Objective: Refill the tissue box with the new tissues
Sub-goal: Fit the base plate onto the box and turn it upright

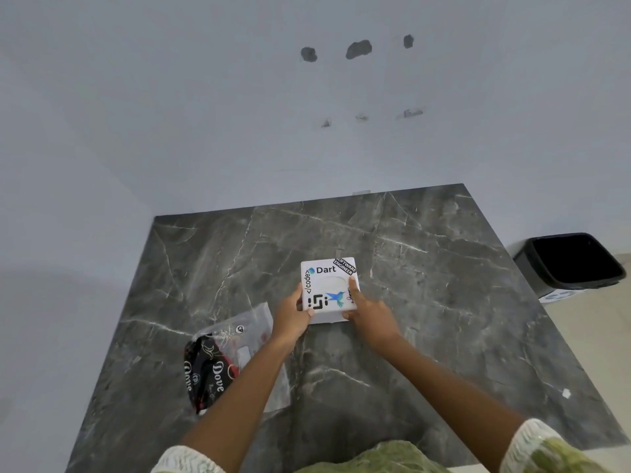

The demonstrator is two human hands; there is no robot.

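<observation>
Tissue box (328, 289) sits in a two-handed grip above the middle of the tabletop (426, 302); whether its base touches the surface cannot be told. Beyond the grip rises a pale wall (239, 114) with three dark holes high up and some scuffed marks lower down. Under the grip spreads the dark grey marble tabletop, veined in white, its far edge meeting that wall. Well off to the right of the grip, past the tabletop's edge, a black bin (573, 264) stands on the floor, open at the top. Near the grip on its left and nearer the person lies a clear plastic bag (252, 322), crumpled, with a black printed tissue packet (205, 370) at its left end. The box itself is white and square, its top covered in stickers, with a shallow oval opening in the lid. The left hand (290, 319) clasps the box's near left corner, thumb against the left side. The right hand (370, 315) clasps the near right corner, thumb laid along the top by the right edge, fingers curled beneath the front. Both hands are closed firmly on the box.
</observation>
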